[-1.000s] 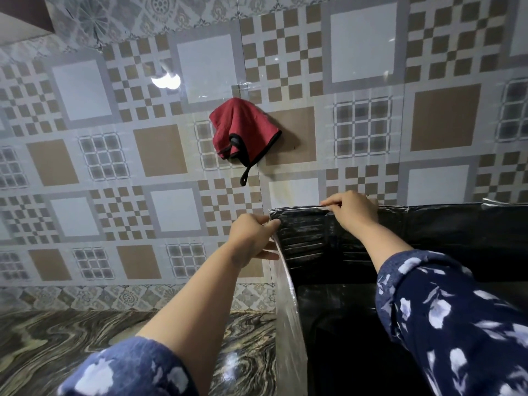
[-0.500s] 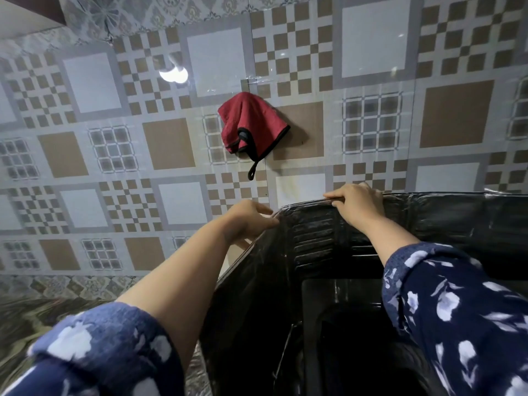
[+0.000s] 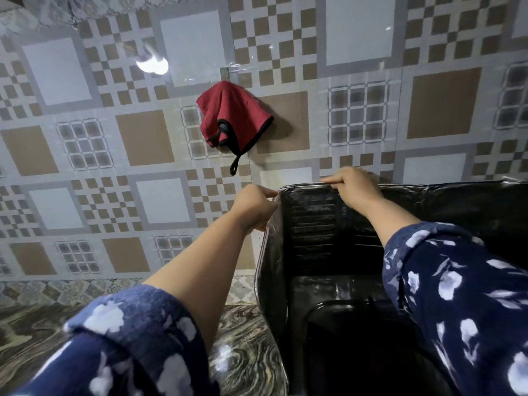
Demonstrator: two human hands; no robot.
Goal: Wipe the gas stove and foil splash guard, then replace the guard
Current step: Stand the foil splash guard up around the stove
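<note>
The foil splash guard (image 3: 311,224) stands upright against the tiled wall, its shiny dark panels folded around the stove. My left hand (image 3: 254,207) pinches the guard's top left corner, where the side panel meets the back panel. My right hand (image 3: 354,187) grips the back panel's top edge a little to the right. The black gas stove (image 3: 343,324) sits inside the guard, low at the right, mostly dark and partly hidden by my right sleeve.
A red cloth with black trim (image 3: 231,118) hangs on the patterned wall tiles above the guard. The marbled dark countertop (image 3: 245,352) stretches left of the guard. A light reflection (image 3: 151,65) glares on the wall.
The guard's left side panel swung out to the left half a second ago and now stands closer in again. Both hands have kept hold of the top edge.
</note>
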